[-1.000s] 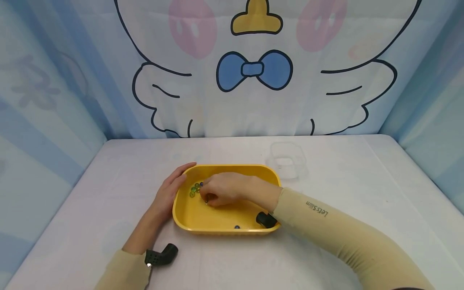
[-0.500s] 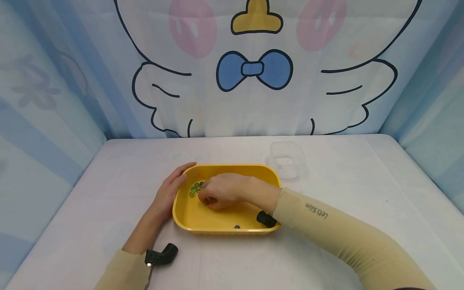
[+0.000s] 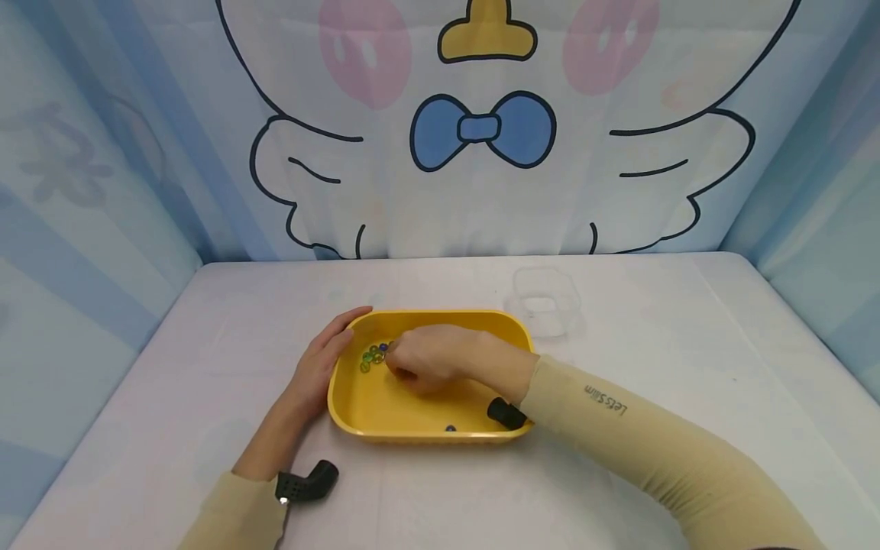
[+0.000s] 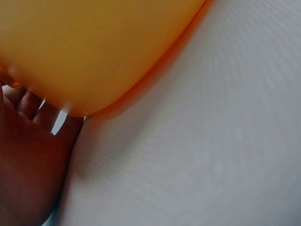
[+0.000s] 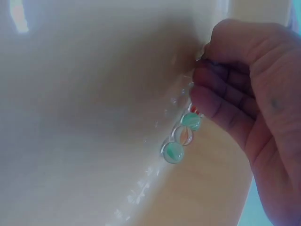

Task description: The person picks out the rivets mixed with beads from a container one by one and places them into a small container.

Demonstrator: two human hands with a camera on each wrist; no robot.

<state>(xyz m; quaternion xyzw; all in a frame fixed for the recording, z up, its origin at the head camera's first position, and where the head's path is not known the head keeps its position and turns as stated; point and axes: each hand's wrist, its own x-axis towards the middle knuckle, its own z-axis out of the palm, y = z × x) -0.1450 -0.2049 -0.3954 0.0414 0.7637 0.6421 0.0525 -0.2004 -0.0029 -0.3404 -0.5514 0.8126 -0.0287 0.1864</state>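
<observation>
A yellow tray (image 3: 406,418) stands on the table with several glass marbles (image 3: 366,367) gathered along its left side. My left hand (image 3: 319,367) holds its left rim, thumb at the rim and fingers along the outside wall. Inside the tray my right hand (image 3: 431,357) is beside the marbles, with fingers curled. The right wrist view shows thumb and index fingertip pinching a small glassy marble (image 5: 201,57), mostly hidden. Below those fingertips a row of marbles (image 5: 174,152) with green and orange swirls lies along the tray's wall.
A single blue marble (image 3: 450,429) lies near the tray's front edge. Behind the tray's right corner stands a clear plastic container (image 3: 571,302). A printed cloth backdrop (image 3: 481,214) rises behind the white table (image 3: 660,328).
My right hand has shifted slightly left, then back right and away from me, and the marble once visible at its fingertips is hidden in the head view. The left hand and tray stay put.
</observation>
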